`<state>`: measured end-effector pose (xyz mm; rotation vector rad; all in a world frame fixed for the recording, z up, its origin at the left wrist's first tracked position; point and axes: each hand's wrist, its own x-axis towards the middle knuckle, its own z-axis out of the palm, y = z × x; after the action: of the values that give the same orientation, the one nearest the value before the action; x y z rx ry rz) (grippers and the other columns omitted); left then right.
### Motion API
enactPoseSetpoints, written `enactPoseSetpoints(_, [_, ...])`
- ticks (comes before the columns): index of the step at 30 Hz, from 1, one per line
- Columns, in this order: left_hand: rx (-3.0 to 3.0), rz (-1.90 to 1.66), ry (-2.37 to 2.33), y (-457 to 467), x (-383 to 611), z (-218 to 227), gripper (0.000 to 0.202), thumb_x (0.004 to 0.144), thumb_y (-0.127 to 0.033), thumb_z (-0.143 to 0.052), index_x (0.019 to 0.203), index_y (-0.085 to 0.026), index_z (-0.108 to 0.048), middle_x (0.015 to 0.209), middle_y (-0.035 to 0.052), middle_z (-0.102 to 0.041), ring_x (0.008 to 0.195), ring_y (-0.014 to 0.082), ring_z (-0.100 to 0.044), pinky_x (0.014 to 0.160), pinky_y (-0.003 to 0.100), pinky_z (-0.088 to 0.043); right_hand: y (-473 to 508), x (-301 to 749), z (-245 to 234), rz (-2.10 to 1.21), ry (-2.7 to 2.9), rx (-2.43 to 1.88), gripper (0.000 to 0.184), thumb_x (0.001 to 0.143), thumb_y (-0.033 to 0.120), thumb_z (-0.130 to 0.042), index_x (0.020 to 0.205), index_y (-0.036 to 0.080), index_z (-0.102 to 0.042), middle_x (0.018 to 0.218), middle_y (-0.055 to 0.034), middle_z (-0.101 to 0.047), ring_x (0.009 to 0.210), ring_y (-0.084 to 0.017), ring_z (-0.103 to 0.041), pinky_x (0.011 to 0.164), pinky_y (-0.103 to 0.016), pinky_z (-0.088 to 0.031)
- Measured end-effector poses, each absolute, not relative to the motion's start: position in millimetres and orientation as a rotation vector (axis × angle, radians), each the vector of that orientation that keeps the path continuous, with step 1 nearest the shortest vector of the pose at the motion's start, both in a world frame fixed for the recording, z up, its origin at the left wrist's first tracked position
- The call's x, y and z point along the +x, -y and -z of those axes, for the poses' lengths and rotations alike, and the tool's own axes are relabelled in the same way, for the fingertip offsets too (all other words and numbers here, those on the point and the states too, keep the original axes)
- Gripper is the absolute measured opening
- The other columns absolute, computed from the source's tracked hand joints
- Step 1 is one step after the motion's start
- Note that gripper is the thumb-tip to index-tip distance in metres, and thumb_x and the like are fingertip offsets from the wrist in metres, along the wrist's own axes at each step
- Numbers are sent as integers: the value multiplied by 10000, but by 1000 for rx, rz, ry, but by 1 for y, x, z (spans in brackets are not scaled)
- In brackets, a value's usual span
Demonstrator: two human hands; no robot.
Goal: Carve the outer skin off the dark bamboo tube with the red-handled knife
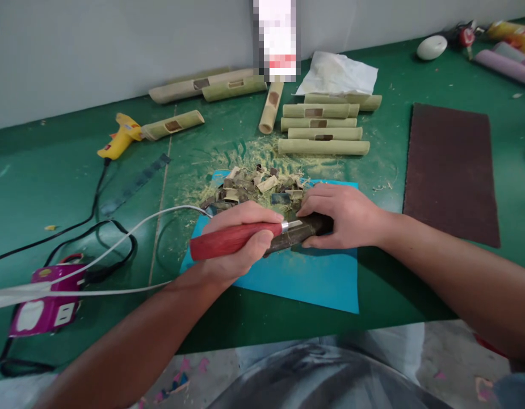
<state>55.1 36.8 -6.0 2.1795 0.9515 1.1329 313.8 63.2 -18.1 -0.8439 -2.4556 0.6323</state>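
Left hand (240, 250) wrapped tight around red-handled engraving tool (228, 240), metal tip against dark bamboo tube (308, 229). Right hand (345, 216) clamped over the tube's far end, pinning it flat on blue mat (313, 278), near the mat's middle. Pile of bamboo offcuts (257, 187) just behind the hands. Row of pale bamboo tubes (324, 133) farther back. Yellow glue gun (120, 136) well apart, left.
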Motion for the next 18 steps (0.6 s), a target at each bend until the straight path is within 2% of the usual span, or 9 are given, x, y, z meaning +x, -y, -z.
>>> enactPoseSetpoints(5, [2176, -1072, -862, -38, 63, -8, 126, 933, -218, -681, 1023, -273, -750, 916, 9, -808, 747, 163, -758, 664, 293, -649, -63, 314, 17, -644, 2453, -852, 296, 817, 451, -765, 948, 202, -673, 915, -52, -686, 859, -208, -594, 721, -314, -406])
enactPoseSetpoints(12, [2209, -1014, -825, -40, 64, -12, 114, 926, -251, -707, 1028, -282, -747, 916, 27, -814, 731, 190, -762, 649, 332, -661, -64, 313, 19, -633, 2445, -830, 303, 828, 470, -757, 932, 200, -667, 889, -49, -675, 832, -202, -578, 697, -314, -388])
enactPoseSetpoints(18, [2213, -1026, -787, -41, 64, -11, 121, 930, -242, -712, 1044, -274, -739, 914, 26, -808, 740, 176, -762, 645, 311, -651, -63, 312, 19, -620, 2431, -826, 291, 823, 447, -763, 924, 190, -670, 876, -47, -671, 824, -198, -585, 697, -313, -399])
